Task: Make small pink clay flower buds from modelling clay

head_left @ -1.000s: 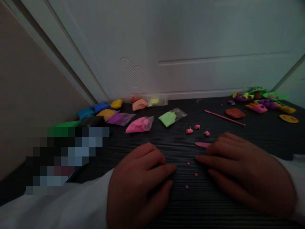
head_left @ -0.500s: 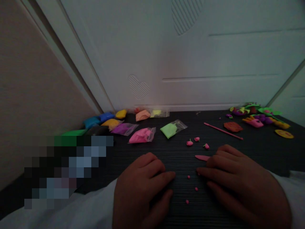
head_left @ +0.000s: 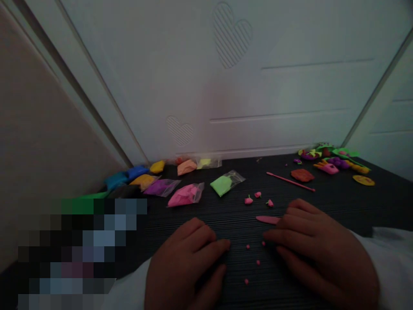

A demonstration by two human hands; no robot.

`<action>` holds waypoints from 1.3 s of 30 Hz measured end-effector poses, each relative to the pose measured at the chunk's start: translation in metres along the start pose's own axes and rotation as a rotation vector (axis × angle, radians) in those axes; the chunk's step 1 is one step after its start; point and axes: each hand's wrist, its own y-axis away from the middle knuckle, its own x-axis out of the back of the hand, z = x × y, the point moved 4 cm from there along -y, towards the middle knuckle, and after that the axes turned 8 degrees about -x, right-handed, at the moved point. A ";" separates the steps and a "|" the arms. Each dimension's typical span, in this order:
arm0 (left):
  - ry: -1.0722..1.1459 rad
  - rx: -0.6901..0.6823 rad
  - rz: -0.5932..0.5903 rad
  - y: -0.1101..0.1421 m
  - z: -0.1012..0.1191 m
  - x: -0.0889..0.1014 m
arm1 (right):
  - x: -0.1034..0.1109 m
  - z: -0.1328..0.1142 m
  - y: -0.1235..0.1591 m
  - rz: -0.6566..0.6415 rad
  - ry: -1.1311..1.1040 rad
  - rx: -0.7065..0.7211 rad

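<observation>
Several tiny pink clay balls (head_left: pixel 258 262) lie between my two hands on the black ribbed tabletop. My left hand (head_left: pixel 187 267) rests at their left, holding nothing, its index finger stretched out and its thumb apart. On the right, my right hand (head_left: pixel 319 254) has its index fingertip just by one pink ball (head_left: pixel 263 243), with the thumb spread away below. A flat pink modelling knife (head_left: pixel 267 220) pokes out from beneath its other fingers; its far end is hidden. Beyond lie three small pink buds with green stems (head_left: pixel 248 200).
Bags of coloured clay line the back left, among them pink (head_left: pixel 185 195), light green (head_left: pixel 226 184) and purple (head_left: pixel 159 187). At the back right are a thin pink stick (head_left: pixel 290 181), a reddish-brown clay piece (head_left: pixel 302 175), a yellow disc (head_left: pixel 363 180) and colourful clay figures (head_left: pixel 327 167). A white panel (head_left: pixel 161 77) stands behind.
The view has shifted, so the scene sits lower and further left. The ball by my right index fingertip now shows more fully. Both hands otherwise look much the same.
</observation>
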 end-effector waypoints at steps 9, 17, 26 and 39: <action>-0.013 -0.037 -0.024 0.001 -0.003 -0.001 | -0.003 0.002 0.004 0.004 -0.008 0.015; -0.008 -0.005 -0.056 0.001 0.002 0.002 | -0.005 0.002 0.005 -0.107 -0.007 0.011; -0.004 0.008 -0.048 0.002 0.003 0.003 | -0.008 0.002 0.002 -0.204 0.001 0.009; -0.032 -0.070 -0.070 0.001 -0.002 0.002 | -0.009 0.003 0.002 -0.112 -0.013 -0.008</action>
